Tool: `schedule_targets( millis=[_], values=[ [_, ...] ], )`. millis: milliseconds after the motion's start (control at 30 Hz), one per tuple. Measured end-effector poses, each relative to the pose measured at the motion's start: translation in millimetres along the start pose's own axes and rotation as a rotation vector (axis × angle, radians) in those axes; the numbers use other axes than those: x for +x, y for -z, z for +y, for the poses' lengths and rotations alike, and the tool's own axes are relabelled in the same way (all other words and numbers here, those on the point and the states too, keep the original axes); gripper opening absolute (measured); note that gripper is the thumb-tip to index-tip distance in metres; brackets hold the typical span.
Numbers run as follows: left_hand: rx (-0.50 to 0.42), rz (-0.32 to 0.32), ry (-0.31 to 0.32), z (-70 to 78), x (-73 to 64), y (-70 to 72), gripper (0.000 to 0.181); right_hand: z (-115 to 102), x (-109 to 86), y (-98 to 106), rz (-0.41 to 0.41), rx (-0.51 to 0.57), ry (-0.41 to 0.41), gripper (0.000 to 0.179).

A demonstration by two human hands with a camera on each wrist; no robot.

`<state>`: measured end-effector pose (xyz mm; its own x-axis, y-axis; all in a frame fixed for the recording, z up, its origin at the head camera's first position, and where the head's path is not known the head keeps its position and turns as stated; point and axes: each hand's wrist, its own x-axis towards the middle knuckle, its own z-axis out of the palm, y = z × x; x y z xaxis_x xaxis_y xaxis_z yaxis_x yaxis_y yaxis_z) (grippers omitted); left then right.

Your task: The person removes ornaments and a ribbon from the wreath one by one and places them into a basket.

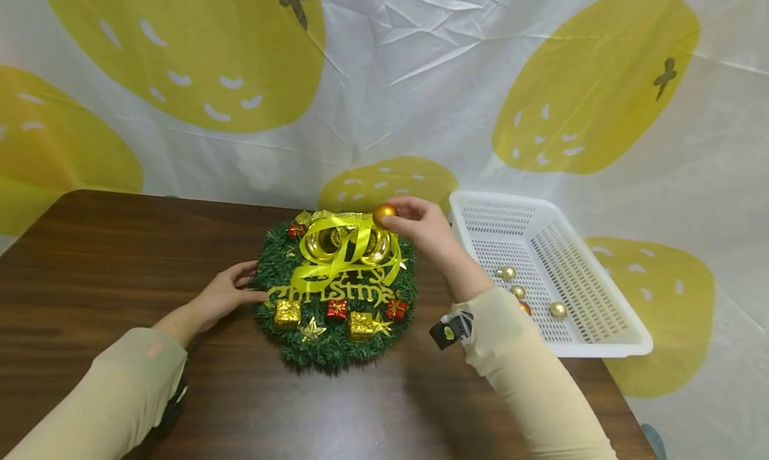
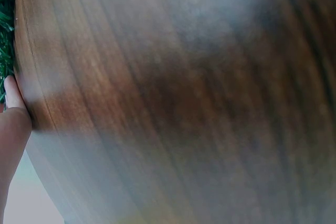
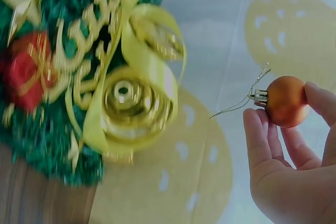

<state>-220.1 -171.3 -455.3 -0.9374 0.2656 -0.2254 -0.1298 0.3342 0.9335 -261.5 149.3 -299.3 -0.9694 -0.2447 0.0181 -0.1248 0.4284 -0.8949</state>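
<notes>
A green Christmas wreath (image 1: 336,360) lies on the table, dressed with a yellow ribbon bow (image 1: 312,273), gold bells (image 1: 377,246), gold lettering (image 1: 336,292), stars and small wrapped boxes. Between thumb and fingers my right hand (image 1: 423,226) pinches an orange bauble (image 3: 287,101) over the wreath's upper right edge. In the right wrist view the bauble shows a silver cap and a loose hanging string (image 3: 236,107). My left hand (image 1: 222,296) touches the wreath's left edge with its fingers fairly straight; the left wrist view catches only part of it.
At the right stands a white perforated plastic basket (image 1: 601,273) holding several small baubles, gold ones (image 1: 558,310) and an orange one (image 1: 525,308). The dark wooden table (image 1: 150,260) backs onto a hanging cloth (image 1: 372,79) with large yellow fruit shapes.
</notes>
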Motion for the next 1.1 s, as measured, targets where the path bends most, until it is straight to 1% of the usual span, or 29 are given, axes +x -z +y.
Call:
schedule_targets(
  millis=[167, 267, 400, 500, 567, 633, 733, 767, 967, 1000, 1100],
  values=[
    [-0.003, -0.007, -0.002, 1.6, -0.8, 0.1, 0.089, 7, -0.4, 28, 0.043, 0.088, 0.016, 0.041],
    [-0.004, -0.006, -0.003, 2.4, -1.1, 0.3, 0.089, 13, -0.9, 46, 0.068, 0.113, 0.02, 0.042],
    [0.001, -0.008, -0.002, 2.3, -1.1, 1.0, 0.088, 23, -2.4, 71, 0.111, 0.139, -0.009, 0.045],
    [0.003, -0.011, 0.0, 2.6, -0.9, 0.6, 0.088, 31, -4.6, 88, 0.146, 0.151, -0.029, 0.042],
    [0.008, -0.014, 0.002, 2.9, -1.4, 0.3, 0.088, 37, -7.2, 98, 0.158, 0.145, -0.039, 0.038],
    [0.008, -0.016, 0.002, 3.5, -1.4, 0.0, 0.088, 43, -9.7, 108, 0.165, 0.115, -0.058, 0.036],
    [0.015, -0.018, 0.003, 3.6, -1.9, 0.2, 0.088, 53, -11.7, 122, 0.167, 0.082, -0.097, 0.038],
    [0.015, -0.018, 0.002, 3.4, -1.6, 0.2, 0.088, 56, -12.2, 126, 0.169, 0.074, -0.111, 0.039],
    [0.02, -0.012, 0.003, 2.0, -0.8, -0.1, 0.088, 72, -17.1, 145, 0.208, 0.061, -0.201, 0.029],
    [0.021, -0.011, 0.005, 1.8, -0.5, -0.1, 0.088, 75, -18.4, 148, 0.214, 0.05, -0.219, 0.029],
    [0.022, -0.009, 0.005, 1.2, -0.2, 0.1, 0.088, 80, -23.2, 156, 0.218, 0.014, -0.272, 0.036]
  ],
)
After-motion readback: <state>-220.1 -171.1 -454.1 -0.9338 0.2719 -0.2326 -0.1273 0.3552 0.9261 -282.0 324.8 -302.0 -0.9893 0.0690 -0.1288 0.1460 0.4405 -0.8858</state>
